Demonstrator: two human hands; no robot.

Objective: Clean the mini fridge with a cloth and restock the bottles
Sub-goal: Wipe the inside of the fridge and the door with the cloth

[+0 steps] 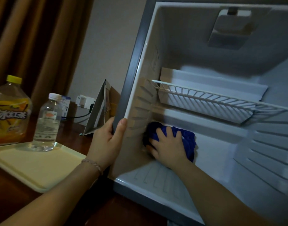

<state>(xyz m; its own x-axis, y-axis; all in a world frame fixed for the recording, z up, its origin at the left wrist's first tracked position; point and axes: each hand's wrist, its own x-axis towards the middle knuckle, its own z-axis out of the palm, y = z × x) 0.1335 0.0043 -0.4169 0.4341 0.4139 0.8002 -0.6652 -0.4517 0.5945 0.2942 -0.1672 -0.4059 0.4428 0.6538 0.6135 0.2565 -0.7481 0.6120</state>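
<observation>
left hand [107,141] fingers clamped on mini fridge [136,66] edge, likely bracing it; right hand [168,144] fingers spread, pressing blue cloth [187,141] into lower left corner; water bottle [47,123], iced tea bottle [9,111] wait on tray [42,168].

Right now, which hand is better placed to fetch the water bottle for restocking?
Left: the left hand grips the fridge edge nearest the water bottle; the right hand presses the cloth inside.
</observation>
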